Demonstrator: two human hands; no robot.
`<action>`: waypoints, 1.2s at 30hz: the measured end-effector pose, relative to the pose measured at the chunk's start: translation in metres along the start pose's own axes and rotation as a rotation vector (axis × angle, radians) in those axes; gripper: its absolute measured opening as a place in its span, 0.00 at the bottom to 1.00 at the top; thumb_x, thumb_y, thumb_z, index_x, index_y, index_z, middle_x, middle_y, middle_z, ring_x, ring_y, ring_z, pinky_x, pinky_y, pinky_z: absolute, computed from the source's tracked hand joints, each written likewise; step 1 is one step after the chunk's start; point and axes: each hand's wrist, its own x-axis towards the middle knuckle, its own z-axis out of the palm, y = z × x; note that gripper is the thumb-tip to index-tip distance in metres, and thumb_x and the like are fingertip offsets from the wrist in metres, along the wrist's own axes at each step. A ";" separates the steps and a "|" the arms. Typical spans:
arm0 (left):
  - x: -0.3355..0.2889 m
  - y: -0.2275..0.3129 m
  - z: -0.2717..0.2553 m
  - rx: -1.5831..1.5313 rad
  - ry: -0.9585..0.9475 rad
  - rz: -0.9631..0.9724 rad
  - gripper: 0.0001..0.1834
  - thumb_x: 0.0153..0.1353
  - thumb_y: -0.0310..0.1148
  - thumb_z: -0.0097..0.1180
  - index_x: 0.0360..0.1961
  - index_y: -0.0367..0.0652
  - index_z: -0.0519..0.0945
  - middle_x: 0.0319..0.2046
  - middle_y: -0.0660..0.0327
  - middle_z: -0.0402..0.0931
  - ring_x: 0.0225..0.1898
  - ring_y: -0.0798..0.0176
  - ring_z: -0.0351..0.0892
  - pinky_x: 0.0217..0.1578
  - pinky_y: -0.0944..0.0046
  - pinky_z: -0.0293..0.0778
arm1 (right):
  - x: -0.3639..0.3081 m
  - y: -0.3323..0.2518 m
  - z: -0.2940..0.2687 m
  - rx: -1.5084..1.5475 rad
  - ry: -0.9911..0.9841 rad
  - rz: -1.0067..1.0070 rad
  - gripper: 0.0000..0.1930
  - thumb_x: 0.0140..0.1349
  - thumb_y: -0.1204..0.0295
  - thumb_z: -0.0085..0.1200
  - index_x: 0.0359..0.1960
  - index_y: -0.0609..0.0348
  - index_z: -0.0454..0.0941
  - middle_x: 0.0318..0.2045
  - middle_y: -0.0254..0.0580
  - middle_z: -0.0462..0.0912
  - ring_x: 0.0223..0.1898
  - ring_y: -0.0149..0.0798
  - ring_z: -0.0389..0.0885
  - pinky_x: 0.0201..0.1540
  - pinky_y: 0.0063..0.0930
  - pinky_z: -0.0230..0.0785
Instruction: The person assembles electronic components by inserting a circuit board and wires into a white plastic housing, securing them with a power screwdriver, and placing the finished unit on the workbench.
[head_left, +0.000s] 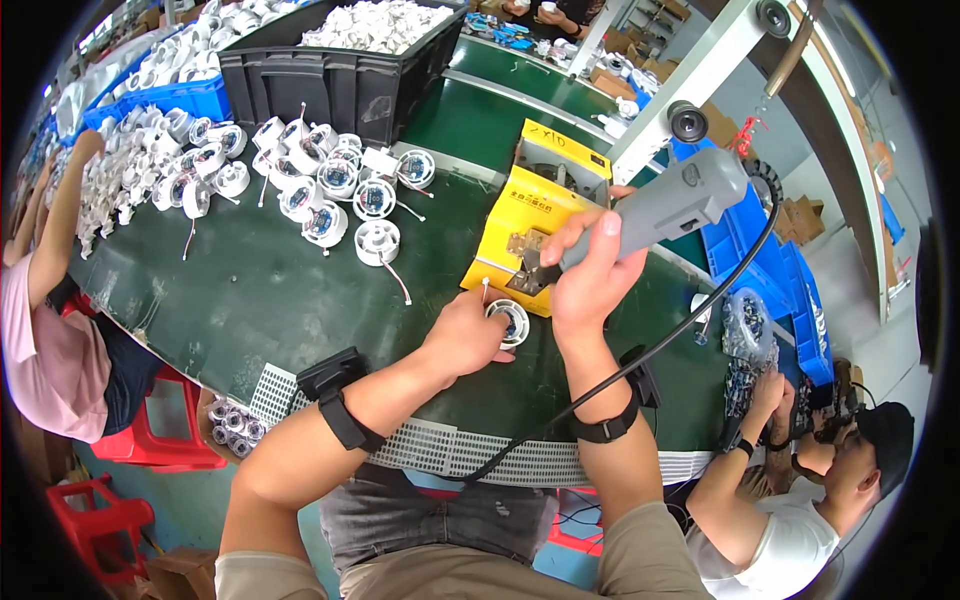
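Note:
My left hand (pixel 465 335) pinches a small round white housing (pixel 516 322) with a circuit board inside, low over the green tabletop (pixel 290 300). A grey corded electric screwdriver (pixel 660 205) is in my right hand (pixel 597 280), its body tilted up to the right. The tool's lower end is partly hidden behind my fingers, close to the metal fitting on a yellow screw feeder (pixel 500 235). Left of the feeder stands a single white housing (pixel 377 243) with a wire. Several more housings with circuit boards (pixel 338 178) cluster beyond it.
A black crate (pixel 310 90) of white parts stands at the back, beside a heap of white parts (pixel 130 170). Blue bins (pixel 760 260) line the right. The screwdriver's black cable (pixel 690 335) crosses my right forearm. Co-workers (pixel 800 500) sit at both sides.

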 end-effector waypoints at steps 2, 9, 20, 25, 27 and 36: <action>0.000 0.000 -0.001 0.013 -0.001 -0.027 0.14 0.65 0.25 0.44 0.50 0.30 0.70 0.44 0.53 0.74 0.39 0.61 0.81 0.36 0.63 0.84 | -0.011 -0.006 -0.006 0.043 -0.028 0.055 0.17 0.70 0.64 0.38 0.54 0.62 0.58 0.19 0.40 0.68 0.14 0.31 0.66 0.19 0.25 0.65; -0.002 0.002 -0.002 0.042 -0.018 0.010 0.13 0.65 0.25 0.44 0.49 0.31 0.70 0.43 0.54 0.74 0.39 0.62 0.80 0.37 0.63 0.83 | -0.041 -0.013 -0.013 0.135 0.019 0.180 0.18 0.70 0.63 0.39 0.55 0.59 0.58 0.20 0.39 0.68 0.16 0.31 0.67 0.20 0.26 0.66; -0.001 -0.001 -0.002 0.006 -0.017 0.015 0.14 0.64 0.25 0.44 0.48 0.28 0.71 0.42 0.51 0.75 0.36 0.60 0.82 0.35 0.65 0.83 | -0.045 -0.006 -0.011 0.129 0.009 0.177 0.18 0.70 0.63 0.40 0.55 0.60 0.57 0.20 0.40 0.69 0.16 0.31 0.68 0.21 0.26 0.67; -0.005 0.005 -0.002 0.039 -0.020 0.033 0.13 0.65 0.25 0.44 0.48 0.29 0.71 0.42 0.51 0.75 0.36 0.61 0.81 0.36 0.65 0.83 | -0.045 -0.002 -0.011 0.127 -0.005 0.187 0.18 0.70 0.63 0.40 0.55 0.60 0.57 0.20 0.40 0.69 0.16 0.31 0.69 0.21 0.26 0.67; -0.005 0.006 -0.001 0.043 -0.023 0.043 0.13 0.65 0.25 0.43 0.48 0.29 0.72 0.42 0.51 0.75 0.37 0.60 0.81 0.36 0.65 0.83 | -0.045 0.002 -0.015 0.171 -0.060 0.166 0.19 0.70 0.62 0.40 0.55 0.60 0.57 0.20 0.40 0.69 0.16 0.31 0.69 0.21 0.25 0.67; 0.000 -0.006 -0.014 0.081 -0.134 0.075 0.14 0.64 0.24 0.45 0.50 0.30 0.72 0.41 0.54 0.77 0.40 0.61 0.81 0.36 0.63 0.83 | -0.056 0.003 -0.012 0.191 -0.229 0.186 0.25 0.67 0.59 0.48 0.57 0.62 0.57 0.26 0.37 0.72 0.24 0.30 0.73 0.30 0.23 0.69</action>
